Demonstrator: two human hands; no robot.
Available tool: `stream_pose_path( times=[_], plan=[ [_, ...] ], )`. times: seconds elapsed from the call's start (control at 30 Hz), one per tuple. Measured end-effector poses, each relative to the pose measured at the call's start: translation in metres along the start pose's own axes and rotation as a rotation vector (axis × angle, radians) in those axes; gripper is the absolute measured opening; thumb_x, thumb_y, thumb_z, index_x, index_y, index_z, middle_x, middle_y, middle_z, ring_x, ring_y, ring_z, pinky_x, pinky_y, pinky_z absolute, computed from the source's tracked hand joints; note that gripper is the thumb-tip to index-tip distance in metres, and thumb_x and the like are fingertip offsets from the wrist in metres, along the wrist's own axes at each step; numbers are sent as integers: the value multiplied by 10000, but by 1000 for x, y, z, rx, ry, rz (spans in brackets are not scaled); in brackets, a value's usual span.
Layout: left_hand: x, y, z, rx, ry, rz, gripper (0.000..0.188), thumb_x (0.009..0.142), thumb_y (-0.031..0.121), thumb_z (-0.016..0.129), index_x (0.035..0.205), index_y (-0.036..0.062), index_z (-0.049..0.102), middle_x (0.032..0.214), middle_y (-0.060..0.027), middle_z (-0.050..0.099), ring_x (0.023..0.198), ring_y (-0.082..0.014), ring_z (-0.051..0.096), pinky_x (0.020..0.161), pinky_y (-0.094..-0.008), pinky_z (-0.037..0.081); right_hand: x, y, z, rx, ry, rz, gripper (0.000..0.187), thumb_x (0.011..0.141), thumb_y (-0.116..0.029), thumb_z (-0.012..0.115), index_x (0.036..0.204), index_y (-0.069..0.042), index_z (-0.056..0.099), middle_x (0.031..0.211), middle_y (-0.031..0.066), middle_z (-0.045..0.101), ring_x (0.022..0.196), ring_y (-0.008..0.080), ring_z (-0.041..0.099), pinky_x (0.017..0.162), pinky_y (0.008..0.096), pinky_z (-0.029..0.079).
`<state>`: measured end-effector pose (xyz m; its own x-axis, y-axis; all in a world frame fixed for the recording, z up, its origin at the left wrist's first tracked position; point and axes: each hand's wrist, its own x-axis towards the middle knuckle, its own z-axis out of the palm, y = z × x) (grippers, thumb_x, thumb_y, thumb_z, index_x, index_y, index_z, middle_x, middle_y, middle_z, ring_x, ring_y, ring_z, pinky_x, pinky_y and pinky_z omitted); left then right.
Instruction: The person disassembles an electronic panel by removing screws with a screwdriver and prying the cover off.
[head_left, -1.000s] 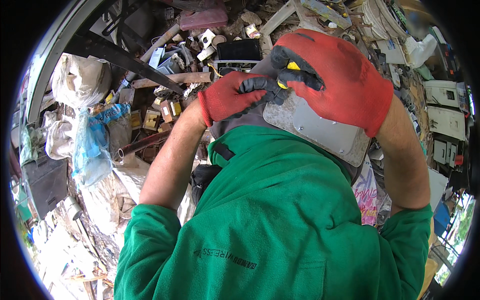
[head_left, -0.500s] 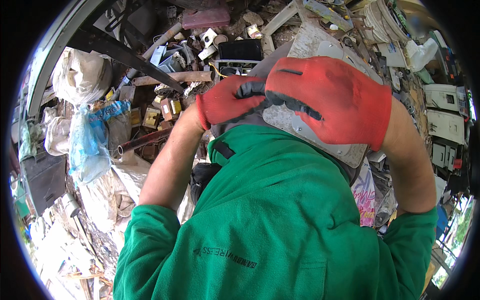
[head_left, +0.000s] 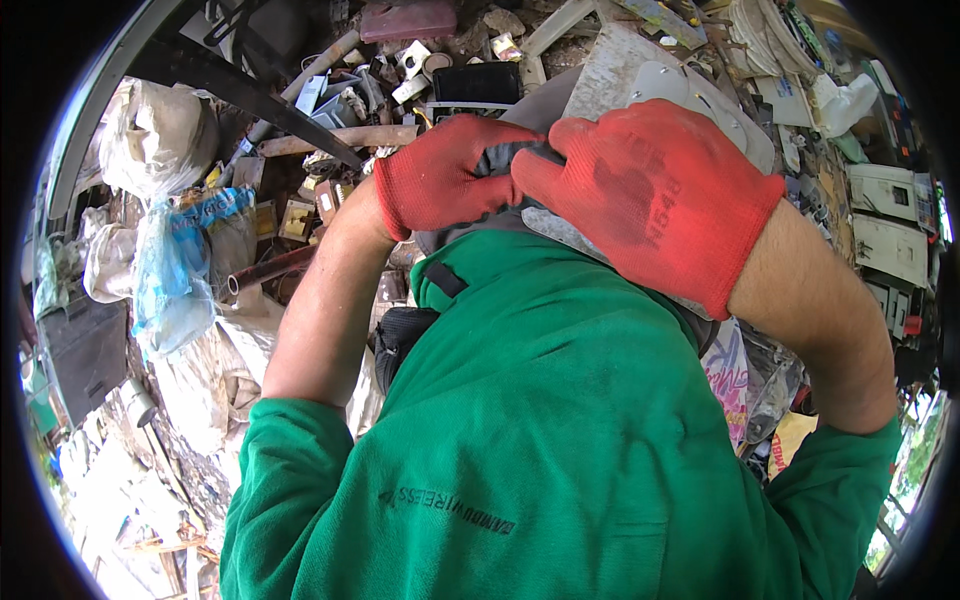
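Observation:
My left hand (head_left: 445,175) and my right hand (head_left: 655,195) wear red knit gloves with dark palm coating. They meet fingertip to fingertip above my lap. The left thumb and fingers are pinched together, pointing right. My right fingers curl under, and the back of that hand faces up. Whatever lies between the fingertips, if anything, is hidden by the gloves. Beneath the right hand a flat, scuffed grey metal plate (head_left: 605,82) rests across my lap, its far part showing beyond the knuckles.
Scrap litters the floor ahead: a black flat box (head_left: 478,84), a brown pipe (head_left: 340,140), a reddish slab (head_left: 408,20). Plastic bags (head_left: 160,135) hang or lie at left beside a dark metal bar (head_left: 245,90). White casings (head_left: 888,245) are stacked at right.
My right hand has rolled so its back faces up more, and its fingers have closed in beside the left ones. The left hand has shifted slightly left and up.

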<state>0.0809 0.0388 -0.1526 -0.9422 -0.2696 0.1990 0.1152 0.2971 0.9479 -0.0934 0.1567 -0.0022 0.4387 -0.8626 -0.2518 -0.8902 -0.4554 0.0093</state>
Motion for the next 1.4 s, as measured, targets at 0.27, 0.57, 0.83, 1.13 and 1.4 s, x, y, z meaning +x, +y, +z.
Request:
stream_pose_path(
  times=[0.27,0.57,0.83,1.13,1.4],
  plan=[
    [-1,2,7,-59,93,-22,435,849,172,788,1251,35,692,983,-79,755,859,-126,683,729,-309,569,3,5,9,69,144,-301,253,777,-116,679,1027,-118,643,991,69,602,952,277,607,839,408,501],
    [-7,5,-5,-153,-38,-15,287,907,223,799,1137,59,747,862,-27,733,752,-86,644,668,-299,546,18,17,2,191,94,-235,264,789,-115,736,1031,-85,636,967,120,630,900,350,667,739,462,531],
    [-1,7,8,109,237,215,305,853,149,792,1130,46,718,869,-24,738,763,-96,642,697,-305,543,10,7,-8,100,166,-264,301,799,-101,724,1094,-105,664,1050,111,674,889,349,681,750,450,558],
    [-4,17,3,-14,156,31,373,838,166,837,1150,18,697,1019,-59,763,934,-125,682,823,-336,556,1,12,-8,274,151,-257,327,778,-47,720,1096,-121,704,1197,87,655,1054,332,671,842,464,556],
    [1,6,1,206,71,48,436,778,125,855,1177,42,701,1099,-75,757,1003,-161,700,880,-351,553,4,7,-30,123,-81,-46,279,798,-88,729,1069,-89,666,1007,92,690,947,312,691,745,428,560]
  ],
)
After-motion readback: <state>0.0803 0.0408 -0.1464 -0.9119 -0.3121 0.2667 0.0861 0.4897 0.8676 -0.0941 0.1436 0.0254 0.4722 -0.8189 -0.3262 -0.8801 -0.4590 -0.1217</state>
